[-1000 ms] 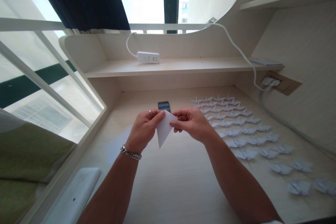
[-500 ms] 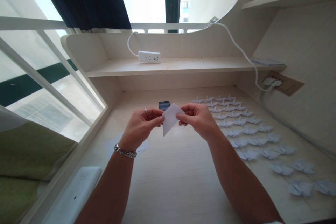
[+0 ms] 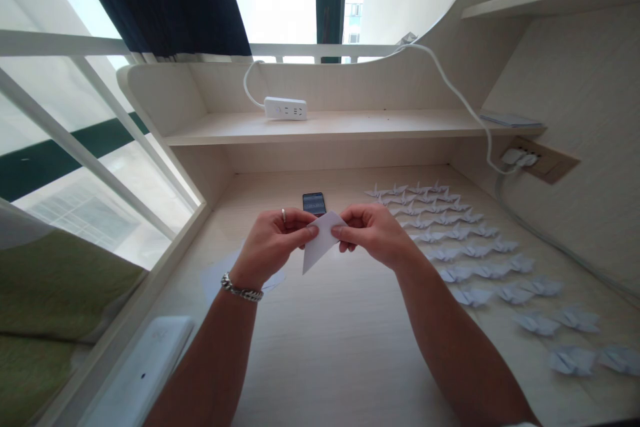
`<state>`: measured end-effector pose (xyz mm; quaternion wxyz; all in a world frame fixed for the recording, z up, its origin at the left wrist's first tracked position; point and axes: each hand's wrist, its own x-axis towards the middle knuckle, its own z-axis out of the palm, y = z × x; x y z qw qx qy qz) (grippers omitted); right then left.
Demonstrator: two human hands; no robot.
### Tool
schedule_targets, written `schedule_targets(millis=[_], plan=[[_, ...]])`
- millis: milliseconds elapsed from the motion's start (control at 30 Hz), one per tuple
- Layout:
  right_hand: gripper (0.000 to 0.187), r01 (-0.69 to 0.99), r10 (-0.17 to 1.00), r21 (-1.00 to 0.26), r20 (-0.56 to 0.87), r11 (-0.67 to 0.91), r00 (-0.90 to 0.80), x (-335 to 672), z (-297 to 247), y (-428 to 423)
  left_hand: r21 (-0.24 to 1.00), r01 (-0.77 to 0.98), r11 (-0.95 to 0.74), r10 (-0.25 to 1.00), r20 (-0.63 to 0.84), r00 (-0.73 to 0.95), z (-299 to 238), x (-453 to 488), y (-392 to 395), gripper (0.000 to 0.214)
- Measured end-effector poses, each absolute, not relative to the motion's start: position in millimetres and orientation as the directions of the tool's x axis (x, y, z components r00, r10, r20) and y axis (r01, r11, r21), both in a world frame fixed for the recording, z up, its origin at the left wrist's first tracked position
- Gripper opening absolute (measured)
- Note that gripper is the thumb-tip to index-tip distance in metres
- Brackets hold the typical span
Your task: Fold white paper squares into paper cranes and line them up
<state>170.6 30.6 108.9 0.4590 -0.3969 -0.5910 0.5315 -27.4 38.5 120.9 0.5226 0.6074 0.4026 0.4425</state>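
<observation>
A small folded white sheet of paper (image 3: 321, 240) is held up over the desk between both hands, one pointed corner hanging down. My left hand (image 3: 275, 240) pinches its left edge between thumb and fingers; a ring and a chain bracelet show on this hand and wrist. On the paper's upper right side, my right hand (image 3: 373, 232) has it gripped, thumb on the near face. Rows of folded white paper cranes (image 3: 460, 233) stand to the right of my right hand. Under my left wrist lie flat white paper sheets (image 3: 220, 273), partly hidden.
A phone (image 3: 314, 203) lies just beyond the hands. On the shelf (image 3: 350, 127) stands a white power strip (image 3: 285, 108). A white cable (image 3: 450, 87) runs down to a wall socket (image 3: 543, 159). At lower left sits a white flat box-like object (image 3: 143, 367).
The folded paper has been lowered slightly and turned, its lower point swinging to the left. Both hands have shifted slightly with it, and more of the phone shows.
</observation>
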Motion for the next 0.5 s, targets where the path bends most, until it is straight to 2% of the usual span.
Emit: schedule_targets(millis=[267, 500], plan=[[0.019, -0.235, 0.946, -0.964, 0.185, 0.123, -0.266, 170, 98, 36, 0.990, -0.079, -0.120, 0.958, 0.136, 0.251, 116, -30, 41, 0.007], [0.022, -0.227, 0.908, -0.973, 0.140, 0.051, -0.394, 177, 106, 33, 0.982, -0.003, -0.190, 0.943, 0.183, 0.279, 118, -31, 39, 0.004]])
